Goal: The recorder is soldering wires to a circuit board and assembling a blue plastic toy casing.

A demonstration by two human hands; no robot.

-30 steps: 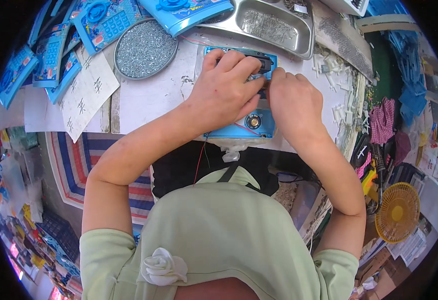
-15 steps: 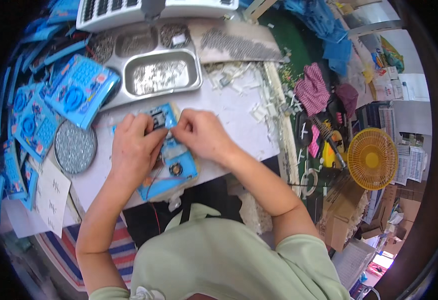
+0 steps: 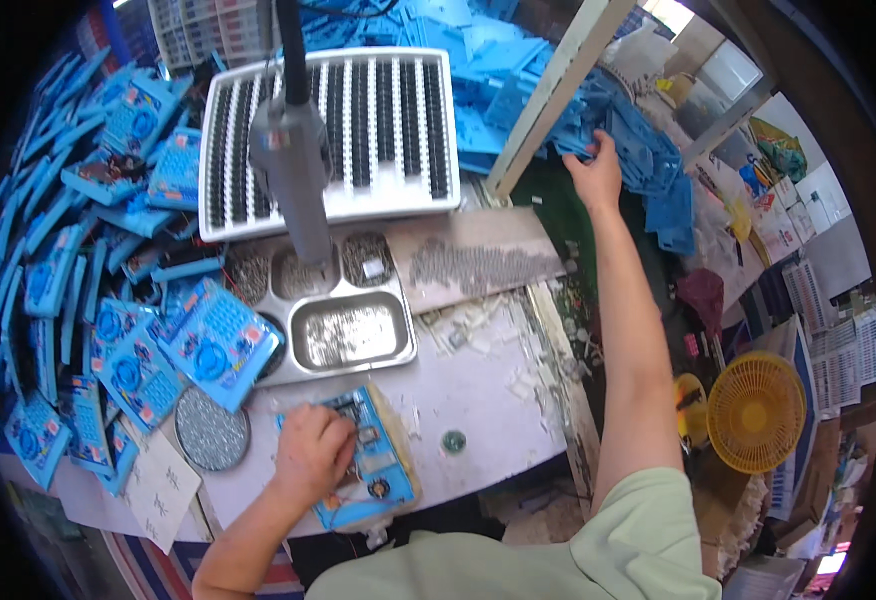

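My left hand (image 3: 313,452) rests on a blue plastic toy panel (image 3: 373,460) with exposed wiring and small parts, pressing it down near the table's front edge. My right hand (image 3: 595,172) is stretched far out to the upper right, fingers closed on a blue plastic piece (image 3: 580,146) at the edge of a heap of blue plastic parts (image 3: 648,170). A small round green part (image 3: 454,440) lies on the table right of the panel.
A steel compartment tray (image 3: 353,335) holding small metal parts sits behind the panel. Many blue panels (image 3: 108,320) pile up on the left. A white rack of dark parts (image 3: 378,130), a hanging grey tool (image 3: 293,170), a round glittery lid (image 3: 211,430) and a yellow fan (image 3: 756,412) surround the table.
My right hand left the blue panel and reached far up to the right into the blue parts heap. The view tilted upward. My left hand stays on the panel.
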